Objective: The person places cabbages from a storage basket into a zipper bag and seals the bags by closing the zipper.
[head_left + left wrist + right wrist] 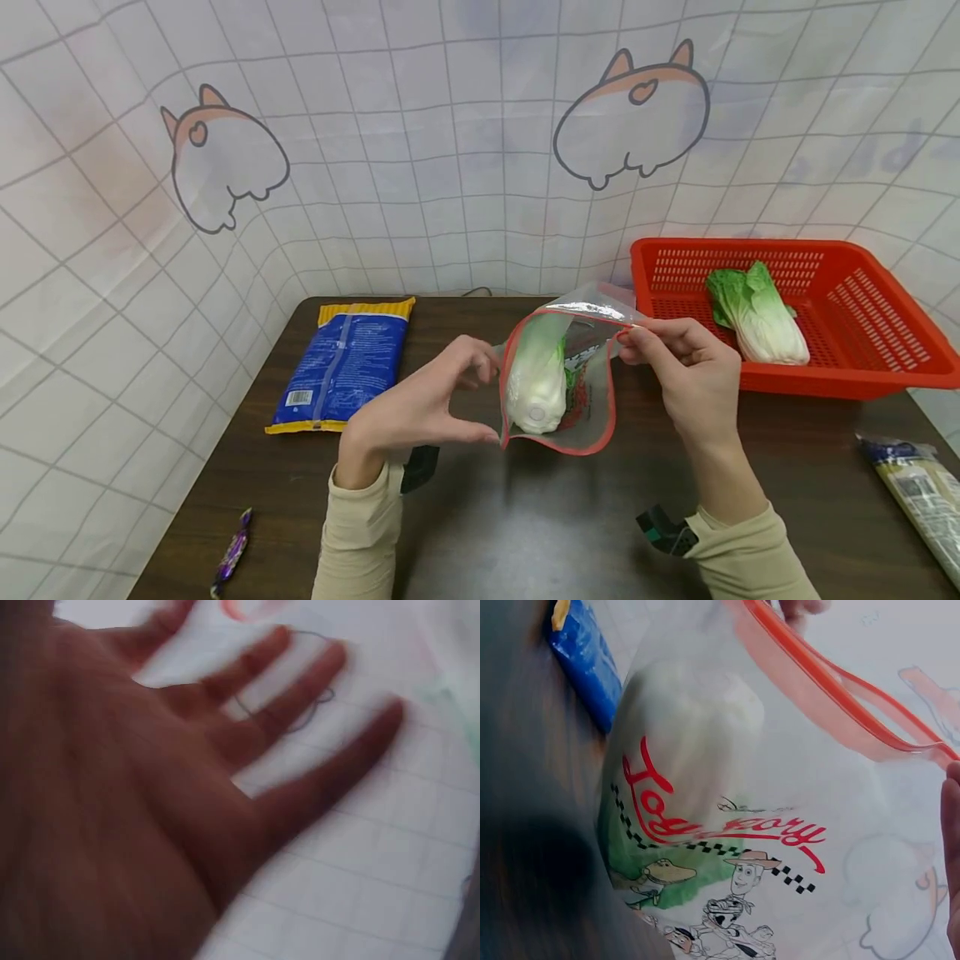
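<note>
A clear zip bag (588,443) with a red seal gapes toward me, its mouth spread wide. Inside lies a napa cabbage (537,398), white base toward the mouth. My right hand (693,371) pinches the bag's rim at its right corner between thumb and fingers. At the opposite side is my left hand (420,408), thumb straight and its tip at the lower left corner of the mouth. The left wrist view shows its fingers (307,690) spread and blurred. Red lettering and cartoon figures are printed on the bag (855,802) in the right wrist view.
A red plastic basket (847,379) at the back right holds another napa cabbage (765,321). On the left lie a blue and yellow packet (348,362) and a purple wrapped candy (233,552). A clear-fronted packet (922,500) lies at the right edge of the dark table (525,533).
</note>
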Tool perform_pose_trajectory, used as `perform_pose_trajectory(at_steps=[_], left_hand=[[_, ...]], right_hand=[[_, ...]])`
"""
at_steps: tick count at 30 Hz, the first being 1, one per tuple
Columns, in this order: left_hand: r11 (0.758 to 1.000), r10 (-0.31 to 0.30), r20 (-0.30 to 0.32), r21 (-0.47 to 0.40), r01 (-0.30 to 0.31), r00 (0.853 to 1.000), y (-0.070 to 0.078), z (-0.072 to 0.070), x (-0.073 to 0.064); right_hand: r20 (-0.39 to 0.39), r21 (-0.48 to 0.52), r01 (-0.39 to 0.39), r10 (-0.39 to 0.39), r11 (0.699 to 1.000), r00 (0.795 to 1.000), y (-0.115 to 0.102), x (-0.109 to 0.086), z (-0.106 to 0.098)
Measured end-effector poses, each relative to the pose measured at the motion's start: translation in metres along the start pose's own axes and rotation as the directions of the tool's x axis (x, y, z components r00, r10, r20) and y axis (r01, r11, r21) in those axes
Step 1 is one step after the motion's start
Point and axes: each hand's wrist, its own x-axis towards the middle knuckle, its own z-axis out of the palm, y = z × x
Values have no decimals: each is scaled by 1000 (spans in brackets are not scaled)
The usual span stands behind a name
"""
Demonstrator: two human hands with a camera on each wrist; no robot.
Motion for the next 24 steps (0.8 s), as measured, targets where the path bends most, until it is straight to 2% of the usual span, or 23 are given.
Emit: perform_pose_trajectory(at_steps=[2,6,8,11,16,20,22,23,24], left_hand=[[992,-95,55,83,90,994,7,3,-1],[942,-248,143,264,205,958,16,14,3],[919,-286,141,320,230,948,18,19,7],[903,-292,120,361,232,949,20,23,9],[899,-215,9,392,194,977,20,18,6],[904,-156,-76,392,173,985,16,10,3],[895,-140,-160,401,194,977,13,6,0],[888,-128,-226,408,213,966,12,3,-1],[879,-113,-306,412,238,945,10,1,-1]], right_hand=[[-7,22,25,-25,999,1000,0,-1,3],[-21,33,40,-39,999,999,1,-1,5],[-26,32,39,-38,999,999,1,-2,5],[-29,45,42,-41,998,999,3,-2,5],[-28,64,55,-54,996,998,4,1,6],[-9,9,46,-46,999,999,1,9,3],[14,-41,37,-37,998,999,-1,18,1],[27,-67,36,-34,997,999,-3,24,0],[40,-87,31,-28,996,999,-5,32,-1]])
